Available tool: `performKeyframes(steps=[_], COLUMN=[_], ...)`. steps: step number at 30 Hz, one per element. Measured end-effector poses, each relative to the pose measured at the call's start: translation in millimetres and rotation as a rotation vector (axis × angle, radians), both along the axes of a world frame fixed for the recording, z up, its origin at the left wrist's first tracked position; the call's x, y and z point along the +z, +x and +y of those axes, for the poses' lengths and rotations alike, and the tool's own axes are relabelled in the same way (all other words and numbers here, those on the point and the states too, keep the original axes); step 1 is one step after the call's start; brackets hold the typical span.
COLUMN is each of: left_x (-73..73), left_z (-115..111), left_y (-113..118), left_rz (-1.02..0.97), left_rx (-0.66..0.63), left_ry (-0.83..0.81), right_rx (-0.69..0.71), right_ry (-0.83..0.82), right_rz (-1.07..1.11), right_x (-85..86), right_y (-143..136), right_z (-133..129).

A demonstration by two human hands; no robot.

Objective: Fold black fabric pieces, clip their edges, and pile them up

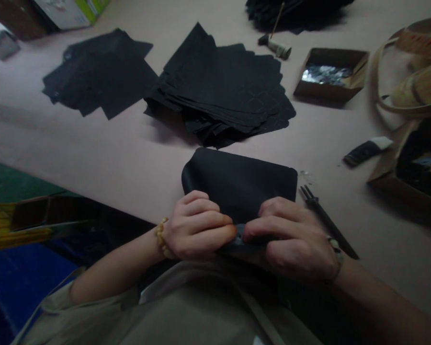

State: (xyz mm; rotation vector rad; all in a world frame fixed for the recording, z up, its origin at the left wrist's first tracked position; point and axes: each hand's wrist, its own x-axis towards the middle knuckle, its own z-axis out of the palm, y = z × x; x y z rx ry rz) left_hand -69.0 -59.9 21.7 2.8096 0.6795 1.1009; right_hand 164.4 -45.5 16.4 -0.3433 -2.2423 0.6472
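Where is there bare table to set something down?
Bare tabletop lies left of the held black sheet, nearer than the left pile; a smaller patch separates the middle pile from the dark tool. The right side, with cardboard boxes and tan coil, is crowded.

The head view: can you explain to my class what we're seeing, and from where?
No machine here: one camera, worn on a person's head, looks forward and down at two bare hands. The left hand and right hand hold the near part of a black sheet, with a blurred greyish piece between them. Beyond, on the table, lie a large pile of black sheets, a smaller one to its left and an open box of shiny pieces. A dark pronged tool lies beside the right hand.
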Motion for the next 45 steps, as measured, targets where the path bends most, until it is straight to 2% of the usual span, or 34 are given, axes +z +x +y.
performKeyframes(steps=[3,5,11,13,17,20,25,29,33,36,38,42,43,45], left_x=[-6.4,-7.9,1.4,2.0,-7.3,-15.2,-17.4,-13.7,-5.8,-1.6,-0.4,-3.1,-5.8,-14.5], left_z=[-1.8,-1.8,-3.3,-5.8,-12.6,-16.1,-16.6,-14.9,-14.9,-14.1,-11.1,-0.3,1.5,0.8], left_y=[5.7,8.7,3.6,-0.5,-2.9,2.1,11.4,6.5,-1.6,-3.3,-3.5,-4.9,-5.5,-6.5], left_rz=[-0.137,-0.182,-0.022,-0.014,-0.159,-0.232,-0.341,-0.280,-0.114,-0.092,-0.080,0.076,0.125,0.223], left_rx=[-0.055,-0.042,-0.068,-0.036,0.042,0.052,0.067,0.020,-0.040,-0.005,0.039,0.098,0.103,0.106], left_ry=[-0.152,-0.205,-0.094,-0.083,-0.128,-0.162,-0.215,-0.165,-0.092,-0.105,-0.081,0.092,0.137,0.184], right_rx=[-0.006,-0.024,-0.003,-0.031,-0.069,-0.065,-0.049,-0.015,0.044,0.074,0.030,-0.133,-0.164,-0.191], right_ry=[-0.043,-0.088,-0.058,-0.038,0.018,0.041,-0.003,-0.062,-0.139,-0.179,-0.118,0.179,0.218,0.181], right_rz=[0.058,0.105,0.146,0.131,0.128,0.117,0.186,0.204,0.144,0.108,0.081,-0.047,-0.119,-0.288], right_x=[1.1,-0.1,-5.6,-5.2,-2.6,-1.6,-5.1,-8.9,-7.3,-4.8,-5.0,-5.0,-3.1,2.7], right_y=[-1.3,-2.3,-3.2,-2.0,1.0,1.8,-0.6,-2.8,-2.1,-1.9,-2.6,-3.4,-2.3,3.6], right_z=[0.2,0.4,-0.7,-1.5,-2.5,-2.6,-1.2,-0.5,-1.5,0.1,3.8,12.6,13.2,9.9])
